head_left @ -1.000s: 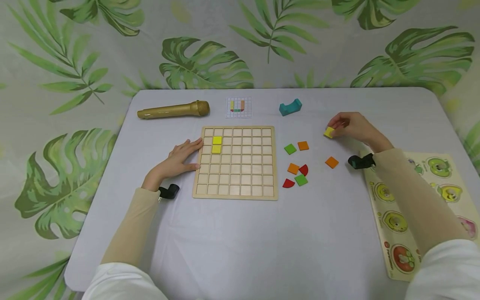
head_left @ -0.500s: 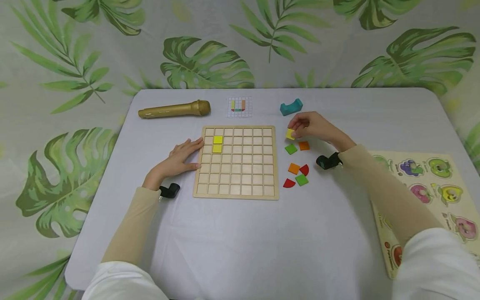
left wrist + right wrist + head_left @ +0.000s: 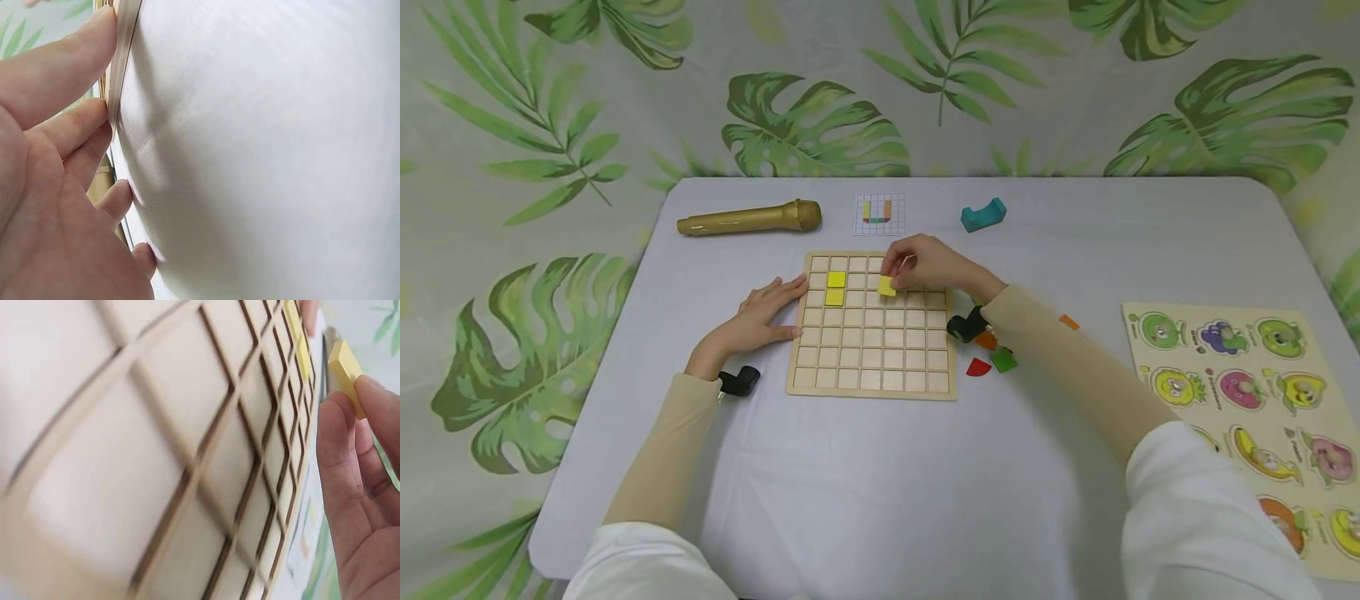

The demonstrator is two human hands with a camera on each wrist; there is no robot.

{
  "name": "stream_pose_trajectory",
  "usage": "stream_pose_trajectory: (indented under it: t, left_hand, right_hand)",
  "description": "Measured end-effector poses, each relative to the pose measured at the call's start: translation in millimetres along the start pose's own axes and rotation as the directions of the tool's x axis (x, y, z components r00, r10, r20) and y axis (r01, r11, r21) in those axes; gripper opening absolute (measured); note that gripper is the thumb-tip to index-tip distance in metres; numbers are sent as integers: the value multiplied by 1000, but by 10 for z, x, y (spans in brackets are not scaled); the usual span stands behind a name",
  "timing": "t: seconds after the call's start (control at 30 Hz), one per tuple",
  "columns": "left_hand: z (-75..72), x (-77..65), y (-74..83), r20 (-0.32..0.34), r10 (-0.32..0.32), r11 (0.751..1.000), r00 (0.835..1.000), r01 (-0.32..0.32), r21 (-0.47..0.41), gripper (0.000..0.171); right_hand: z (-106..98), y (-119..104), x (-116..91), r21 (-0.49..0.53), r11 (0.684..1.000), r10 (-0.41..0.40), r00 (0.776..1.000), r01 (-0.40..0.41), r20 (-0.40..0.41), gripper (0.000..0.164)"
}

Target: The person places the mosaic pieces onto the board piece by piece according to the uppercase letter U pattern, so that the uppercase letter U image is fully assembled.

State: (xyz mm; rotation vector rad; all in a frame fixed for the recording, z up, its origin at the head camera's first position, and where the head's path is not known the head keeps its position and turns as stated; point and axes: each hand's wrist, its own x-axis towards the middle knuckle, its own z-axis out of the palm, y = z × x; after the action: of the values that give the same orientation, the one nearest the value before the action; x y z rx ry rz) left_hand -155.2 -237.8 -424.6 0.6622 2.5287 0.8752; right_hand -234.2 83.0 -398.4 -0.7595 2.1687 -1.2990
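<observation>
A wooden grid board [image 3: 871, 394] lies mid-table, with two yellow square tiles [image 3: 835, 288] set in neighbouring cells at its upper left. My right hand [image 3: 931, 265] is above the board's upper right part and pinches another yellow square tile [image 3: 887, 286] between thumb and fingertip. In the right wrist view this yellow tile [image 3: 347, 375] is held up on edge, above the grid. My left hand [image 3: 756, 321] rests beside the board with fingers spread. Its fingertips and thumb touch the board's left edge [image 3: 119, 69], as the left wrist view shows.
Right of the board lie a red quarter-circle tile [image 3: 977, 367], a green tile [image 3: 1003, 359] and an orange tile [image 3: 1069, 322], others partly under my arm. Behind are a gold microphone [image 3: 748, 219], a pattern card [image 3: 880, 215] and a teal block [image 3: 983, 216]. A fruit puzzle [image 3: 1195, 333] lies right.
My right hand has carried the yellow tile leftward from the table's right side, past the loose tiles, to over the board. My left hand has stayed at the board's edge.
</observation>
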Motion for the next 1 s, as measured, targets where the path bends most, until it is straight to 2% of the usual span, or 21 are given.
stream_pose_trajectory:
  t: [0.27,0.43,0.67,0.8,0.87,1.0]
  left_hand:
    - [-3,0,8,6,-14,1000,1000,14,1,73]
    - [-6,-6,16,1,-9,1000,1000,9,5,73]
    - [-9,-10,11,-6,-18,1000,1000,18,1,73]
    - [1,-7,3,-12,-8,1000,1000,8,4,73]
    - [2,-6,3,-14,-6,1000,1000,6,3,72]
    - [3,-7,11,-13,-9,1000,1000,9,-5,72]
  right_hand:
    - [484,-208,310,2,1000,-24,997,24,69,10]
    - [697,-262,423,-131,990,-40,996,50,76,9]
    - [811,-364,414,-339,940,-23,999,37,46,10]
    - [838,-377,378,-392,918,-40,998,56,50,11]
    - [840,-361,368,-389,919,-56,997,70,49,12]
    - [795,-293,328,-284,956,-63,998,69,29,8]
